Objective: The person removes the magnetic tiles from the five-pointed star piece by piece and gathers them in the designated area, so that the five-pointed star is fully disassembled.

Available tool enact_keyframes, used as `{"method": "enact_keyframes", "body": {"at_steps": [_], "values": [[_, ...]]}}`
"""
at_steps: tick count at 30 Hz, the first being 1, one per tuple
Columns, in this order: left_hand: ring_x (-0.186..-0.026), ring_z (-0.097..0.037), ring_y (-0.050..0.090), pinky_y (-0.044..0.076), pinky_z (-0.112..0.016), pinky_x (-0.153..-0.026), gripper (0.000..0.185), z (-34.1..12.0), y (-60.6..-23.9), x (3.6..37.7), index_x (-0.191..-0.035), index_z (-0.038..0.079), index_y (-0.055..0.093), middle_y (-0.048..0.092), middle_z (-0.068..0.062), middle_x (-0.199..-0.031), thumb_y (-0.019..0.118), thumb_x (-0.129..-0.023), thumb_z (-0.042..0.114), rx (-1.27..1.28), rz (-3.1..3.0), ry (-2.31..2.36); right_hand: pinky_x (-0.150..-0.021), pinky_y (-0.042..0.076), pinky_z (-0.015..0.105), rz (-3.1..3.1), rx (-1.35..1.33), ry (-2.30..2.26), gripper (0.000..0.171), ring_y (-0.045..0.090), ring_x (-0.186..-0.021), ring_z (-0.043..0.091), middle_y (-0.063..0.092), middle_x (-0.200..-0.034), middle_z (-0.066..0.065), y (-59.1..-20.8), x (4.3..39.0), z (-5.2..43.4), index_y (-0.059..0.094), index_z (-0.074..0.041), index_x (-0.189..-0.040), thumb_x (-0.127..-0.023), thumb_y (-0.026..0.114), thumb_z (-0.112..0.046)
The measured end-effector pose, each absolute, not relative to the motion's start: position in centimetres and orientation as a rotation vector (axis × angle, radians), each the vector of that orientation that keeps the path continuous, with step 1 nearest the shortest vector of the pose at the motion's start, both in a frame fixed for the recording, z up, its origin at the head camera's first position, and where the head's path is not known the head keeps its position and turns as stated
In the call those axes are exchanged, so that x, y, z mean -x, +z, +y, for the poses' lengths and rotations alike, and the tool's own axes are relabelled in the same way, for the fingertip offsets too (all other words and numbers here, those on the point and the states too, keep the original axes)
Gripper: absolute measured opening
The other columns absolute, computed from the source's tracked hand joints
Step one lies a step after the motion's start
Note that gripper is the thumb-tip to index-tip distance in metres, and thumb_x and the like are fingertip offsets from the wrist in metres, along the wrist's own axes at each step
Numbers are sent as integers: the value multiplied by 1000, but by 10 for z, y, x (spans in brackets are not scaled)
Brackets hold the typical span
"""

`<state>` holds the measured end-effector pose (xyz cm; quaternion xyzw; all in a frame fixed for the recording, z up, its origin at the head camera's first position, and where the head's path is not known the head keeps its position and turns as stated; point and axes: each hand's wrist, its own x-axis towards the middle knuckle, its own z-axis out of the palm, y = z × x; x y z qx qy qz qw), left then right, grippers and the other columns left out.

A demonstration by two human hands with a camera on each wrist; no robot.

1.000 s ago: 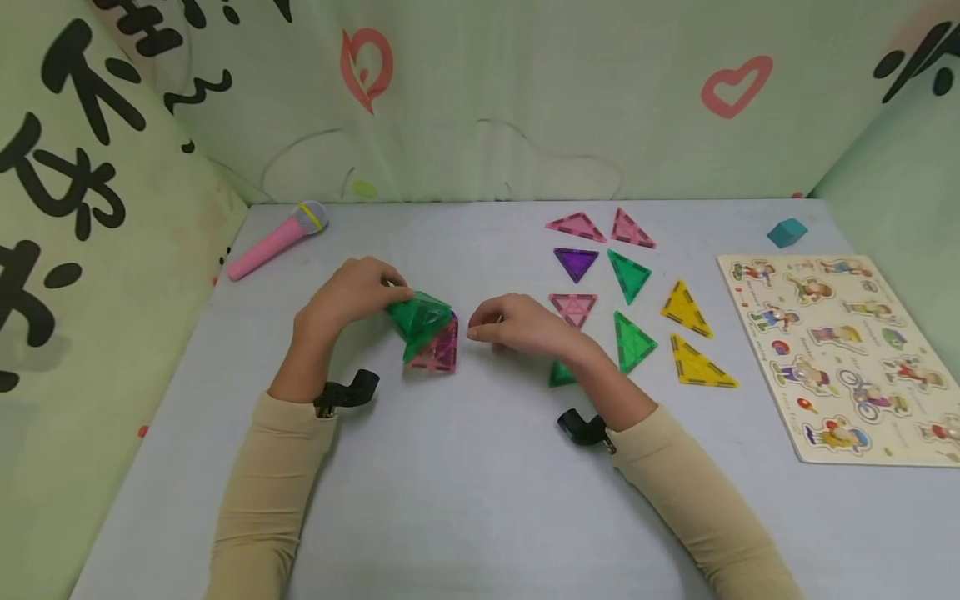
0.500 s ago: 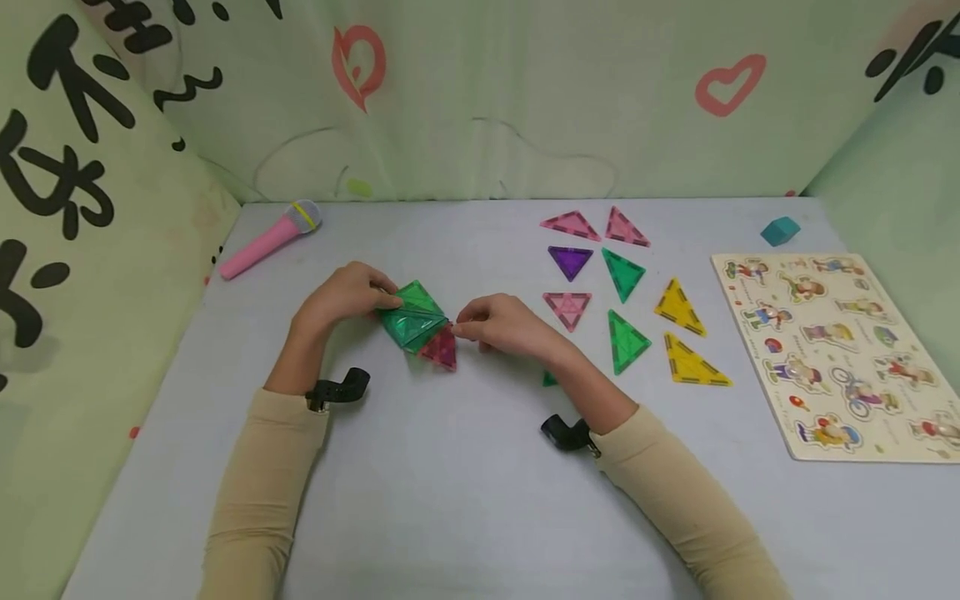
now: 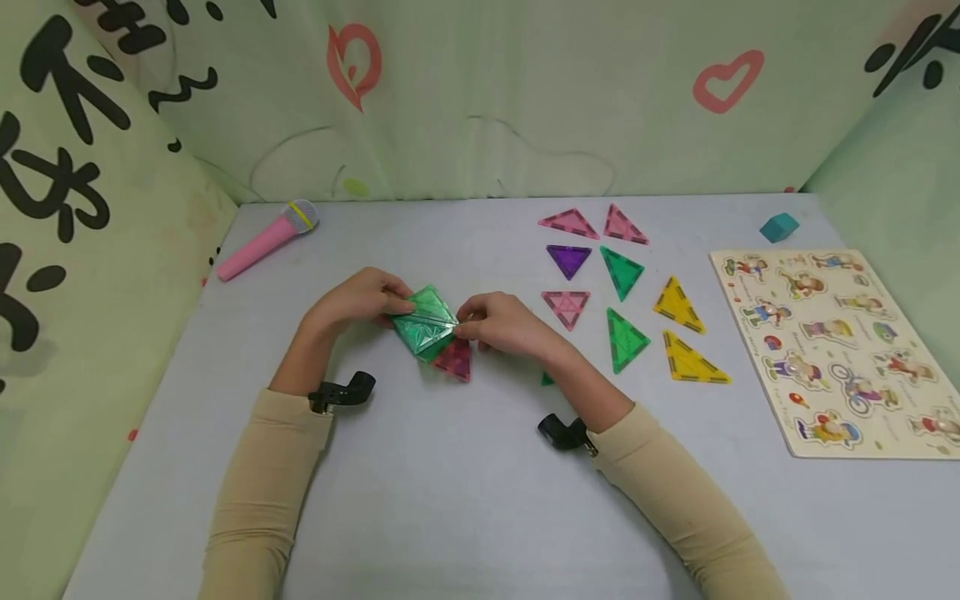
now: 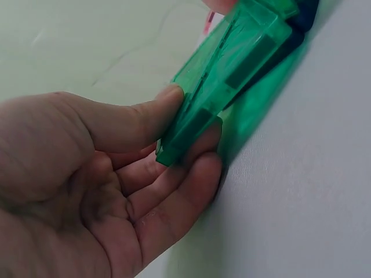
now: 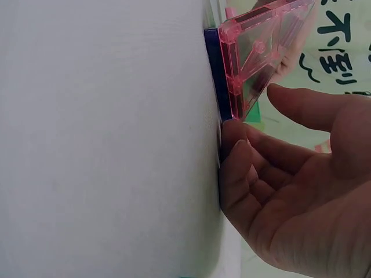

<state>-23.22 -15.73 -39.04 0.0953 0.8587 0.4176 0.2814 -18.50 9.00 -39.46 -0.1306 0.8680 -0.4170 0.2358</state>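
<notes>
My left hand (image 3: pixel 358 298) pinches the rim of a green translucent magnetic tile (image 4: pixel 255 52) between thumb and fingers. This tile forms part of a small stack of tilted magnetic tiles (image 3: pixel 426 323) over the white table. Beneath the green pieces a pink triangular tile (image 5: pixel 258 49) stands slanted on a dark blue or purple one (image 5: pixel 217 69). From the right, my right hand (image 3: pixel 504 323) holds the stack's near corner with thumb and curled fingertips. How the tiles join inside the stack is hidden.
Loose triangular tiles lie right of the hands, among them a purple one (image 3: pixel 569 260), a green one (image 3: pixel 626 340) and a yellow one (image 3: pixel 693 358). A picture puzzle board (image 3: pixel 832 350) and teal block (image 3: pixel 779 227) are far right. A toy microphone (image 3: pixel 266 243) lies back left.
My left hand has tipped the green tile over toward the right, so its face lies flatter above the pink piece. My right hand has moved left to meet the stack's corner.
</notes>
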Motion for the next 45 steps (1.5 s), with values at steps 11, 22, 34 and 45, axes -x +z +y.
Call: {"method": "enact_keyframes", "body": {"at_steps": [11,22,34,45], "values": [[-76,-11,61,57,-28,-71,25,-154,-391,231,-114,-6,65,66,-1,-86,64,-96,11,-284,2241,1194,-68,48,26,2362,300,-1146,35,61,-75,16,70,-101,8,-394,184,92,67,-4,-120,-94,66,-27],[-79,-12,63,56,-30,-74,24,-149,-387,230,-113,-4,67,69,-2,-89,65,-96,13,-316,2217,1244,-61,42,26,2326,269,-1296,15,50,-68,15,57,-78,0,-392,184,93,69,-5,-96,-92,69,-19],[-78,-12,62,56,-29,-73,24,-146,-389,231,-113,-4,67,67,1,-85,64,-96,13,-324,2205,1271,-55,33,26,2228,271,-1394,18,40,-59,12,45,-62,-5,-396,185,96,61,-7,-77,-88,72,-17],[-82,-14,63,58,-32,-77,27,-147,-388,230,-115,-2,68,68,-1,-91,66,-95,17,-294,2188,1281,-58,34,27,2189,284,-1403,23,41,-62,15,45,-62,-4,-396,184,97,61,-6,-73,-88,71,-19]]}}
